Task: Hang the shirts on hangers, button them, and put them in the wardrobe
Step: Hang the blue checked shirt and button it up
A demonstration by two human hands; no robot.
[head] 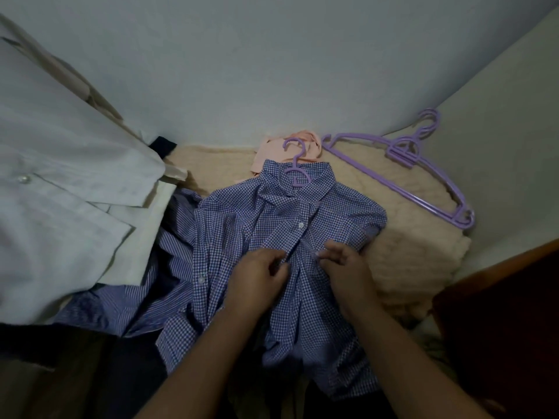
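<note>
A blue-and-white checked shirt (266, 225) lies front up on the bed, with a purple hanger (295, 164) inside its collar and the hook sticking out toward the wall. One white button near the chest is fastened. My left hand (257, 273) pinches the left edge of the placket at mid-chest. My right hand (344, 261) pinches the right edge, with a white button at its fingertips. The two hands are a few centimetres apart over the shirt's front opening.
Spare purple hangers (423, 179) lie on the cream blanket (402, 261) at the right by the wall. A pink garment (272, 152) sits behind the collar. A striped blue shirt (127, 303) and a white shirt (66, 207) lie left. Dark wooden furniture (508, 313) stands right.
</note>
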